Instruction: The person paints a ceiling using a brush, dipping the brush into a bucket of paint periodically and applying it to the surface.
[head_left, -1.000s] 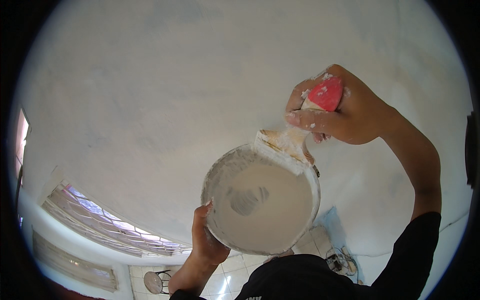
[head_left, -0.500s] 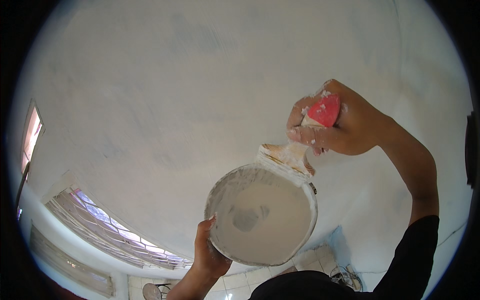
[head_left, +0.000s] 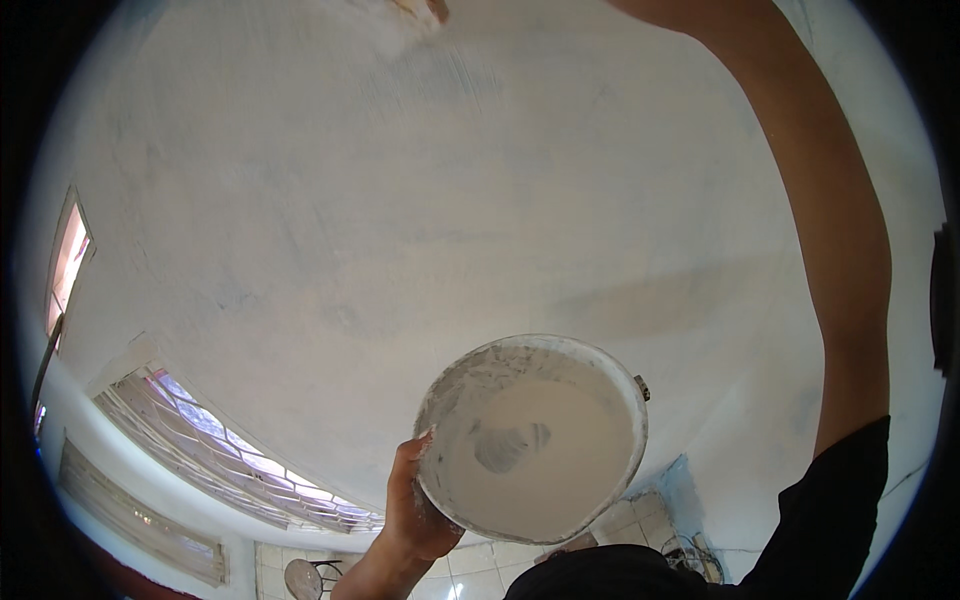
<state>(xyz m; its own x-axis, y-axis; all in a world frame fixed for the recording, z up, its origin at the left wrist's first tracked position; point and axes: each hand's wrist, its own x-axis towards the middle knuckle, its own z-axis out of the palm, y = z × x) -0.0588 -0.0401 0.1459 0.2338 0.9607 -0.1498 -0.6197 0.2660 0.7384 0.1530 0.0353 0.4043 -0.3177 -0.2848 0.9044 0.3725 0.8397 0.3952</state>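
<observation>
My left hand grips the left side of a round bucket, thumb over the rim. The bucket tilts toward me and holds whitish paint, with a dark bare patch near the middle of its bottom. Its walls are smeared, and a small lug sticks out on the right. Raised along the right side, my right arm reaches to the upper edge, where the hand passes out of the picture. A paintbrush, only its paint-covered lower part showing, is at the wall near the top edge; the fingers on it are hidden.
A broad whitish wall with grey streaks fills most of the view. At the lower left is a window with a white grille, and a narrow window is above it. Pale floor tiles, a round stool and clutter lie below.
My right hand has lifted the paintbrush from the bucket rim up and left to the top of the wall. The bucket has shifted slightly right and down in my left hand.
</observation>
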